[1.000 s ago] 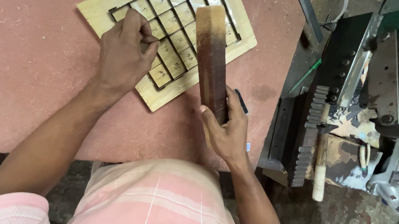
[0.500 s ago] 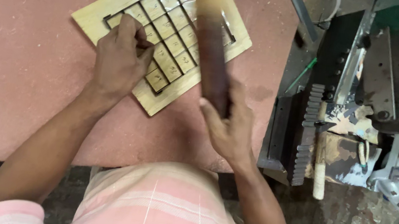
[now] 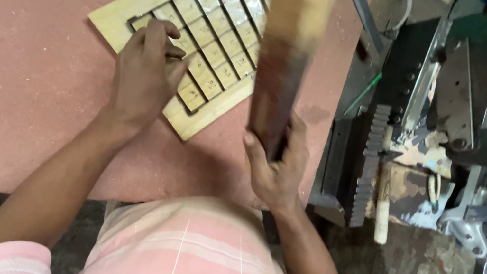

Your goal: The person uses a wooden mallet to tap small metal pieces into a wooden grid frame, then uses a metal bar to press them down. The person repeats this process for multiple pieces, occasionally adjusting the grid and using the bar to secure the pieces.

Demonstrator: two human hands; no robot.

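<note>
Hands: the left hand (image 3: 146, 73) rests palm down on the wooden grid frame (image 3: 189, 37), fingers loosely curled, pressing rather than gripping. The right hand (image 3: 276, 165) is closed around the lower end of a wooden block (image 3: 287, 53), held upright and raised above the frame's right edge. The block hides part of the frame; its top is blurred. The pale frame lies flat on the reddish worktop (image 3: 17, 88), its dark slats dividing it into small cells.

Table (image 3: 17, 88) reddish-pink; wooden frame (image 3: 148, 1) pale yellow; wooden block (image 3: 281, 65) dark brown, pale top; shirt (image 3: 192, 253) pink checked.
</note>
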